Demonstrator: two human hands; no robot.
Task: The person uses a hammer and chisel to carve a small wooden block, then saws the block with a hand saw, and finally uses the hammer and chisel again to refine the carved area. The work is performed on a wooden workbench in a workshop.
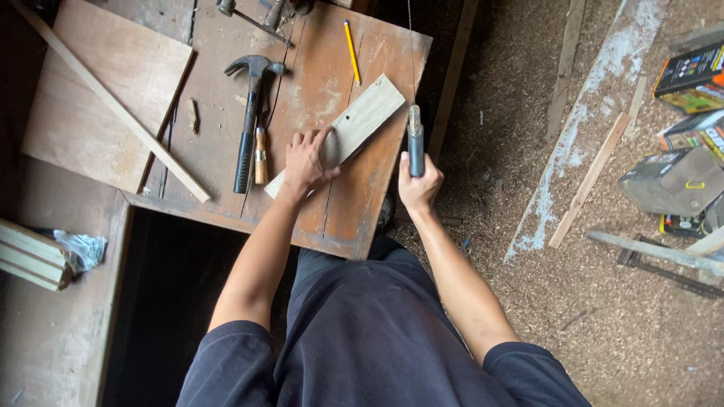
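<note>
Left hand [305,162] pressed flat, fingers spread, on the near end of a pale wooden strip [362,120], pinning it to the reddish-brown worktop [332,211]. Strip lying slantwise, near-left end under the palm, far-right end reaching the table's right edge, a small dark hole showing toward its middle. Right hand [418,185] closed in a fist round the dark handle of a thin-bladed saw [415,139], just right of the strip and just off the table's right edge; blade running straight away from the handle, past the strip's far corner (whether touching the wood or only beside it, hard to tell). Blade itself barely more than a hairline, lost against the dark gap farther off. Left of the holding hand, a black-handled claw hammer [249,120] lying lengthwise, with a small wooden-handled tool [261,156] beside it, its tip too small to make out. Farther off, a yellow pencil [351,51] on the boards. To the far left, a plywood sheet [105,98] crossed by a long thin batten [113,105]. Metal parts at the far edge of the table cut off by the frame. Sawdust-covered floor [498,113] on the right, with loose slats and some boxes [690,75] partly out of view. Near part of the strip hidden under the palm.
</note>
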